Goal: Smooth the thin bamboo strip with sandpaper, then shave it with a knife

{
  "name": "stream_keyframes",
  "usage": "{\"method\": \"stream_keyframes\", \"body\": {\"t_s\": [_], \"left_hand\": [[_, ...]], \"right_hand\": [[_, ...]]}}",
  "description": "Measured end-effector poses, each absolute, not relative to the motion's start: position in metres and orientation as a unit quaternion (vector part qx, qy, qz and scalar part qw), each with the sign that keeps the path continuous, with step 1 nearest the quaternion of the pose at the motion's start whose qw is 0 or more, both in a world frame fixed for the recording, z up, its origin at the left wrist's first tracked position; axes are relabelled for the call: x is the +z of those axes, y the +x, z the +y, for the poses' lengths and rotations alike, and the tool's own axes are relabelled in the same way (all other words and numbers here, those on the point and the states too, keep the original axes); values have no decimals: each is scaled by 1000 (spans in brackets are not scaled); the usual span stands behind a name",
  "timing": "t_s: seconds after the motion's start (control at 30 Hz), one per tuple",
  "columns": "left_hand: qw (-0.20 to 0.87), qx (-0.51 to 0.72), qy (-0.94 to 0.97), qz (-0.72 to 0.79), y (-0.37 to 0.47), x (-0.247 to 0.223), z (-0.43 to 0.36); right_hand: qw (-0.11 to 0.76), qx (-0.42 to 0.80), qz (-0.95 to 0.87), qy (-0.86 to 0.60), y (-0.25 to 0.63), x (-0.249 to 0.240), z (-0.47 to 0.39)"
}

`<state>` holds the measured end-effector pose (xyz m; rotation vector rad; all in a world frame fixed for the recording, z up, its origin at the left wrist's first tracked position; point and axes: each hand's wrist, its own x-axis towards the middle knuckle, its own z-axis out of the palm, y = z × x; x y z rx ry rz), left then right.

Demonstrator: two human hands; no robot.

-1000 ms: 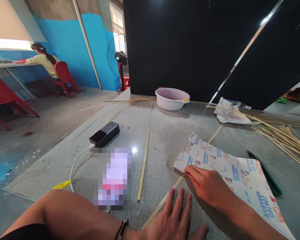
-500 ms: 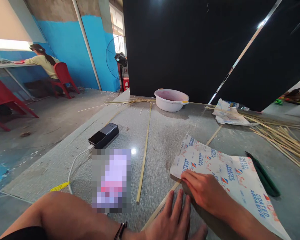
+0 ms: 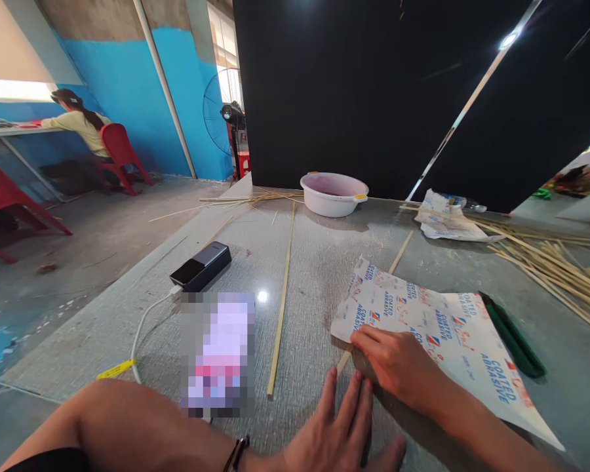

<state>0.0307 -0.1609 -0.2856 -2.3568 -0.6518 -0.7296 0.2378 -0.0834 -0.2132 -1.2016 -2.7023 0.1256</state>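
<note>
My left hand (image 3: 332, 426), a dark bracelet at its wrist, lies flat with fingers stretched out on the grey board. Under its fingertips runs a thin bamboo strip (image 3: 402, 251), whose near end is hidden by the hand. My right hand (image 3: 393, 360) is closed on the near left edge of a sandpaper sheet (image 3: 452, 334), printed "COATED ABRASIVE" on its white back. The sheet lies over the middle of the strip, and the strip's far end sticks out beyond it. A second bamboo strip (image 3: 282, 308) rests on the board to the left.
Left stand a blurred-out phone (image 3: 221, 354) and a black power bank (image 3: 201, 265) with a white cable. A white basin (image 3: 332, 204) sits at the back. Bamboo strips (image 3: 555, 269), crumpled paper (image 3: 445, 219) and a green tool (image 3: 514, 337) lie right. Another person sits far left.
The bamboo strip under the sandpaper lies at a steeper angle, its far end further left. Its near part no longer shows left of my left hand. Both hands stay nearly in place.
</note>
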Motion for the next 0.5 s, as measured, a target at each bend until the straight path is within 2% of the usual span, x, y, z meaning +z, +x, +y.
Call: {"method": "stream_keyframes", "body": {"t_s": [0.17, 0.5], "left_hand": [[301, -276, -880, -244, 32, -289, -161], [308, -239, -891, -231, 25, -267, -160]], "right_hand": [[85, 33, -908, -409, 241, -214, -82], [89, -13, -894, -438, 259, -221, -65]]}}
